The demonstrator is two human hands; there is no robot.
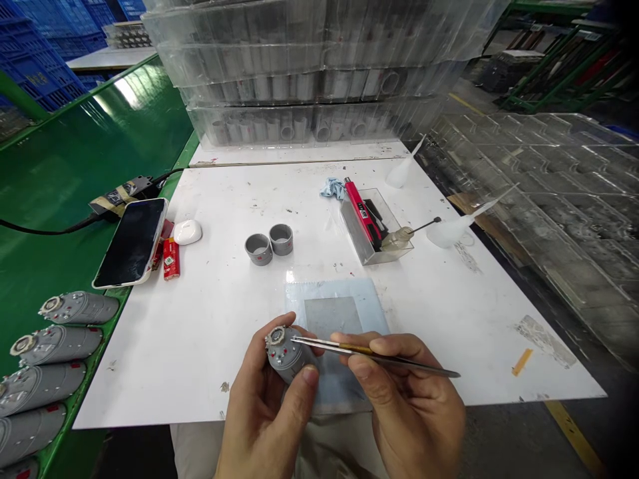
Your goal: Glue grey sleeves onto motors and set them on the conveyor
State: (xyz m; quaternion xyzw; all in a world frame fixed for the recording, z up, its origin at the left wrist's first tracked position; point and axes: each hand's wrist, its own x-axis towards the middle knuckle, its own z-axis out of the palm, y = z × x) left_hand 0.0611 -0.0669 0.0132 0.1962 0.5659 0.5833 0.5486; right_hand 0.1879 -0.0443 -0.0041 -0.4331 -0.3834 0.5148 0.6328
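My left hand (272, 406) is wrapped around a small grey cylindrical model part (288, 352), its knobbed end with a pale ring tilted up toward me. Tiny red and silver bits dot that end. Between the thumb and fingers of my right hand (404, 392) is a pair of tweezers (369, 352), pointing left. Their tips meet the top of the grey part near its edge; whether a tiny piece sits between them is too small to tell. Under both hands lies a light blue sheet (372, 303) with a grey square (332, 314) on it.
Two grey rings (258, 249) stand mid-table. A clear box (372, 249) holds a red tool (362, 209) and a small bottle. White nozzle bottles (444, 233) are at right. Phone (132, 243) and white case (188, 231) lie left, above several finished-looking grey cylinders (62, 342). Stacked clear trays (299, 123) stand behind.
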